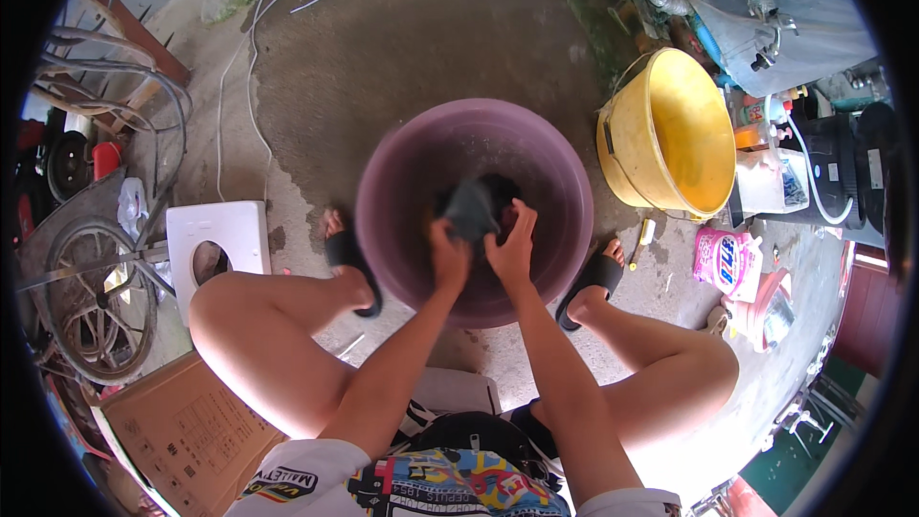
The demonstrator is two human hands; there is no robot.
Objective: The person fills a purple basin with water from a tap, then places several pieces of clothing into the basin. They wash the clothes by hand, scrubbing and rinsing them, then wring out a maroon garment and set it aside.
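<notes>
A large purple plastic basin [474,115] stands on the wet concrete floor between my feet. Over its inside, my left hand [451,251] and my right hand [513,244] grip a dark grey cloth [470,210], one at each side; the cloth and my left hand are blurred. More dark fabric [499,187] lies behind it, low in the basin. The hands are close together but apart. Shadow hides the bottom of the basin, so I cannot tell how much water it holds.
A yellow bucket [693,133] stands right of the basin, with a small brush [646,233] and a pink detergent bag [725,258] nearer me. Left are a white plastic stool [251,237], a spoked wheel [100,298] and a cardboard box [187,438]. A thin white hose [251,79] curls across the floor.
</notes>
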